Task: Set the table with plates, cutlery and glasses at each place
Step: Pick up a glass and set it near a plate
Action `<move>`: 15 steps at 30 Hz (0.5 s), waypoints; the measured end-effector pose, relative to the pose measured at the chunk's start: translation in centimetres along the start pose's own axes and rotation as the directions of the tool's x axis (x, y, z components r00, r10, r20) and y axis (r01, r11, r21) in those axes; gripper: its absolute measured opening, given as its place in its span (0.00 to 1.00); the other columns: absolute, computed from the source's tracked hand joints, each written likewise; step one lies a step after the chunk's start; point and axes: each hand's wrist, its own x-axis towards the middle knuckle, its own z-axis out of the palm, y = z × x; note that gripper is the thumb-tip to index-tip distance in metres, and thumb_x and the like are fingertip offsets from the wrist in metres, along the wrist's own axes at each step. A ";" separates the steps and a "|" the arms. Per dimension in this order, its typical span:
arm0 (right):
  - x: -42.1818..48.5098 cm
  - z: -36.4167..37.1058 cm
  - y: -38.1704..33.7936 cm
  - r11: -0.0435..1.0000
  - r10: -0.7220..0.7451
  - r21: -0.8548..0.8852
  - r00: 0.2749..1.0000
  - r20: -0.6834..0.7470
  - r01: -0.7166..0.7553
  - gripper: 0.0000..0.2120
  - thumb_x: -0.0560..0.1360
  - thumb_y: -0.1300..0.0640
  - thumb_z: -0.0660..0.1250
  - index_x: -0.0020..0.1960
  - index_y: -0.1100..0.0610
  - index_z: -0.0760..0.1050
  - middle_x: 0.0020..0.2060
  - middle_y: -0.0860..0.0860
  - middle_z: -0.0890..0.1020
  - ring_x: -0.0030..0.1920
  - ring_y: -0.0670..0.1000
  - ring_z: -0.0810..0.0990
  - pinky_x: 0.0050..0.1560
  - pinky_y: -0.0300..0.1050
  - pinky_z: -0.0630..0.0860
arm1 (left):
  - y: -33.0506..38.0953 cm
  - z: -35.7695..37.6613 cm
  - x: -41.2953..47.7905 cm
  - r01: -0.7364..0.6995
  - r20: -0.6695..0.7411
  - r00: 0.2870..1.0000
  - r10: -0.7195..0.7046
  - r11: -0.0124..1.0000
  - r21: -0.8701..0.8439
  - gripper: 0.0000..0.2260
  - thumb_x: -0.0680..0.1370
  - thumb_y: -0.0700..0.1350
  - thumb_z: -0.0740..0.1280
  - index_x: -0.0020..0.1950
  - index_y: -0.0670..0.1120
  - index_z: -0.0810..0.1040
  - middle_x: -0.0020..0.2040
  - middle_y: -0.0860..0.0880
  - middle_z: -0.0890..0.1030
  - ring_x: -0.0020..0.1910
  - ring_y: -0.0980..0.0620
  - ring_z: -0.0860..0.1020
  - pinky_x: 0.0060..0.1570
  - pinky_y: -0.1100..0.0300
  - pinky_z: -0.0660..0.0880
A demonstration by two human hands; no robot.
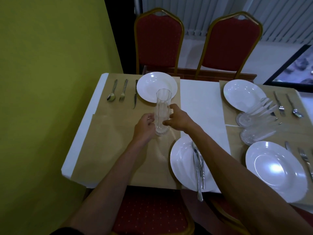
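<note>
A tall clear glass (163, 106) stands upright on the tan placemat (110, 141) at the near left place. My left hand (144, 125) grips its lower part from the left, and my right hand (177, 118) holds it from the right. Behind it, a white plate (152, 85) sits at the far left place with a spoon (111, 92), fork (123, 90) and knife (135, 94) to its left. A near plate (183, 160) carries a knife and other cutlery (199, 167). Two more glasses (257, 116) lie on their sides at the right.
Two more white plates (242, 94) (277, 168) sit on the right places with cutlery (288, 106) beside them. Red chairs (157, 41) stand at the far side and one chair seat (149, 214) is below me. A green wall is at the left.
</note>
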 end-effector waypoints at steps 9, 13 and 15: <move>-5.3 -3.9 8.1 0.982 0.189 -0.008 0.982 -0.005 -0.189 0.19 0.72 0.50 0.75 0.60 0.54 0.77 0.51 0.51 0.84 0.46 0.51 0.84 0.57 0.53 0.80 | -5.2 4.3 -4.2 0.097 0.101 0.989 -0.111 0.986 0.138 0.11 0.79 0.42 0.62 0.56 0.49 0.81 0.49 0.52 0.82 0.47 0.53 0.78 0.47 0.62 0.71; -8.5 -5.4 12.3 0.964 0.260 -0.063 0.966 -0.014 -0.260 0.05 0.73 0.54 0.72 0.42 0.56 0.81 0.40 0.55 0.86 0.40 0.54 0.86 0.45 0.49 0.82 | -5.7 7.7 -6.8 0.158 0.236 0.958 -0.164 0.987 0.042 0.10 0.78 0.38 0.62 0.48 0.46 0.83 0.43 0.47 0.84 0.38 0.52 0.81 0.43 0.55 0.80; -9.7 -5.6 13.9 0.949 0.303 -0.093 0.953 0.018 -0.300 0.10 0.75 0.53 0.70 0.40 0.58 0.82 0.36 0.56 0.86 0.38 0.54 0.86 0.39 0.46 0.83 | -5.5 9.3 -7.4 0.155 0.288 0.943 -0.166 0.986 0.060 0.09 0.78 0.38 0.63 0.43 0.46 0.82 0.40 0.46 0.84 0.37 0.51 0.82 0.44 0.51 0.82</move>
